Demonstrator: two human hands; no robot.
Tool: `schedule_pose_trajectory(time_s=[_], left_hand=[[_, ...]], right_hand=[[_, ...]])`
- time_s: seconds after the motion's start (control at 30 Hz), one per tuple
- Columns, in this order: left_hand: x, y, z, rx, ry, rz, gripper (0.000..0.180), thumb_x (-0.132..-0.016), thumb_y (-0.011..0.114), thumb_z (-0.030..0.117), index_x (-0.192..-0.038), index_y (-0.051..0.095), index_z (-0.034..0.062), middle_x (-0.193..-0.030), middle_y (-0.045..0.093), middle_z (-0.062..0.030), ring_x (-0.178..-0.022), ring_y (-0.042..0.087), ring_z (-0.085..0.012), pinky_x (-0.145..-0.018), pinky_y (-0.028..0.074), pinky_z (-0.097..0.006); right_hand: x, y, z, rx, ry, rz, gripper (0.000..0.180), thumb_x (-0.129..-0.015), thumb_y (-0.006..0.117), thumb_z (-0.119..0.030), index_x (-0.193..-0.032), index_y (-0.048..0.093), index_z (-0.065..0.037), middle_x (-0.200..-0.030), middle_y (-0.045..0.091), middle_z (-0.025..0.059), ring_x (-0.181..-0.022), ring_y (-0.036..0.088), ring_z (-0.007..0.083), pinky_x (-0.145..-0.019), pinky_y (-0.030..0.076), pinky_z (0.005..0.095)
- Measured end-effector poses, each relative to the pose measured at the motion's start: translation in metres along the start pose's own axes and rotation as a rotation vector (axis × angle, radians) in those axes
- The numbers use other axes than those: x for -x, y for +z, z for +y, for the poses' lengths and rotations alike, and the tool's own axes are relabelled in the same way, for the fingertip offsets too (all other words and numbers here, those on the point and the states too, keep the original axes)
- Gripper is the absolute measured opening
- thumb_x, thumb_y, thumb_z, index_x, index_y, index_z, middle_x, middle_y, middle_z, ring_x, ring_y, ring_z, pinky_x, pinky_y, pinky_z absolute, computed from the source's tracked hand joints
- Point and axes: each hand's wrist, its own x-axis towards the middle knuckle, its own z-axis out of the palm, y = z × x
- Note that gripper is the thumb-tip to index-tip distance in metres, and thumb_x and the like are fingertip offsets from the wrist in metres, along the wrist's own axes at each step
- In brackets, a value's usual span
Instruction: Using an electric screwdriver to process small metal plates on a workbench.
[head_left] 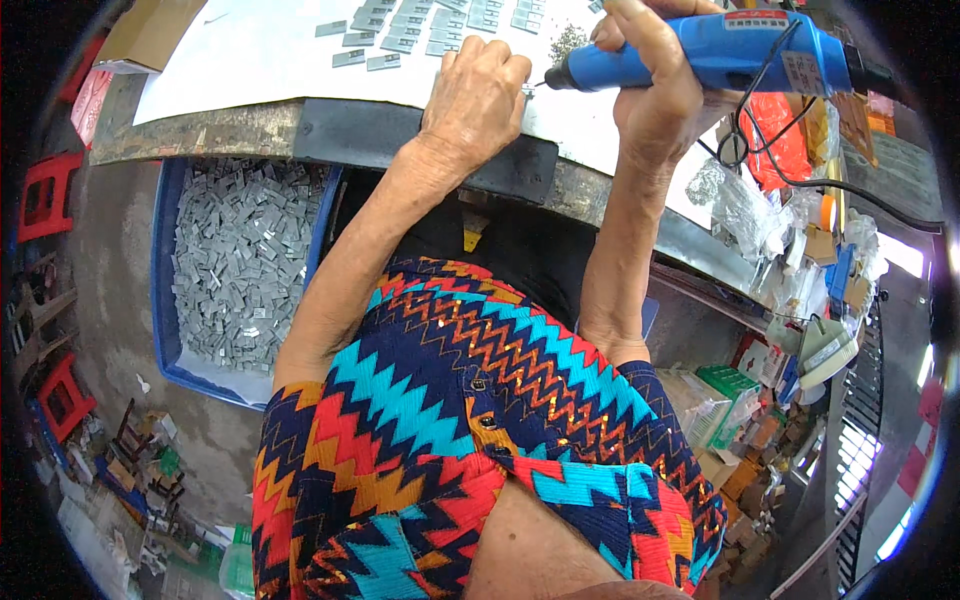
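A small metal piece [528, 91] is seen near the front edge of the tabletop [240, 60], at the tip of a blue electric screwdriver [690, 55], which is clamped in the grip of the right hand [655, 100]. Beside the piece the left hand [472, 95] is bent; whether its grip is closed cannot be told. Beyond, grey pieces [402, 44] are laid in rows.

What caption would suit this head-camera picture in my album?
Right hand grips a blue power tool, its tip beside the left hand, near small grey pieces on a white worktop.
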Motion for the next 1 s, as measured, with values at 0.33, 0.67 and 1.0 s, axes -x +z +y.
schedule_pose_trajectory(time_s=[0.33, 0.67, 1.0], left_hand=[[0.000, 0.001, -0.004, 0.024, -0.016, -0.015, 0.012, -0.071, 0.059, 0.005, -0.083, 0.062, 0.0030, -0.080, 0.055, -0.0103, -0.081, 0.052, -0.0239, -0.073, 0.043, -0.037], [0.001, 0.002, -0.005, 0.037, -0.012, -0.008, 0.012, -0.073, 0.057, 0.005, -0.083, 0.062, 0.0021, -0.080, 0.056, -0.0104, -0.081, 0.052, -0.0236, -0.073, 0.043, -0.037], [-0.001, 0.002, -0.004, 0.065, -0.006, 0.000, 0.010, -0.073, 0.057, 0.004, -0.081, 0.062, 0.0011, -0.079, 0.056, -0.0117, -0.080, 0.053, -0.0253, -0.074, 0.043, -0.038]], right_hand=[[0.000, 0.007, 0.011, -0.359, 0.002, -0.068, 0.017, -0.066, 0.061, -0.002, -0.080, 0.051, 0.000, -0.063, 0.054, 0.0063, -0.050, 0.054, 0.0133, -0.051, 0.046, 0.0254], [0.003, 0.004, -0.001, 0.034, 0.068, -0.004, 0.020, -0.066, 0.062, -0.001, -0.082, 0.050, 0.000, -0.066, 0.055, 0.0072, -0.051, 0.055, 0.0138, -0.050, 0.046, 0.0254], [0.002, -0.002, 0.006, 0.049, 0.065, -0.010, 0.020, -0.066, 0.063, -0.001, -0.081, 0.050, 0.000, -0.065, 0.055, 0.0066, -0.051, 0.055, 0.0132, -0.049, 0.046, 0.0246]])
